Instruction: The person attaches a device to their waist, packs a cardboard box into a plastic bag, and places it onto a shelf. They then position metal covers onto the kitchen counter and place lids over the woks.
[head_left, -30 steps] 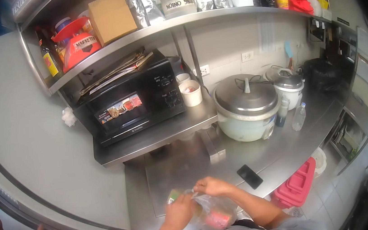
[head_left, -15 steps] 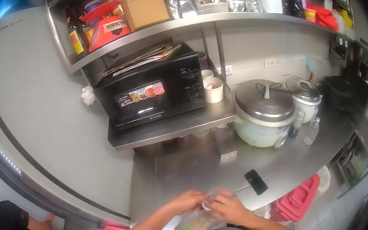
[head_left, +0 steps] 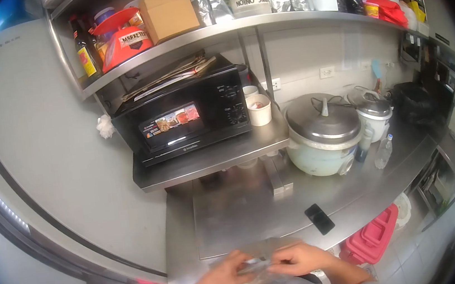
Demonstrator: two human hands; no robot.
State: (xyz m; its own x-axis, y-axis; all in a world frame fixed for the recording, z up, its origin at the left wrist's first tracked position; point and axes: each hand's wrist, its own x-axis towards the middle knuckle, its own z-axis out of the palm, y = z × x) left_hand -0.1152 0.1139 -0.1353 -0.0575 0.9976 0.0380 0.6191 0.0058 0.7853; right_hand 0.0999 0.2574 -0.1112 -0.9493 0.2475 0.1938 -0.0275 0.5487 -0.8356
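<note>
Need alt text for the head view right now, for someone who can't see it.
Both hands, left and right, hold a clear plastic bag at the near edge of a steel counter. Behind sit a phone, a microwave and a rice cooker.

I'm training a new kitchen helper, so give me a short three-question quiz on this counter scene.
1. True or false: the black phone lies on the steel counter, apart from both hands.
2. What do the left hand and right hand grip together? A) a clear plastic bag B) a bottle C) a lid
3. Fill in: the black microwave stands on a raised steel ____, left of the large rice cooker.

Key: 1 true; 2 A, the clear plastic bag; 3 shelf.
</note>
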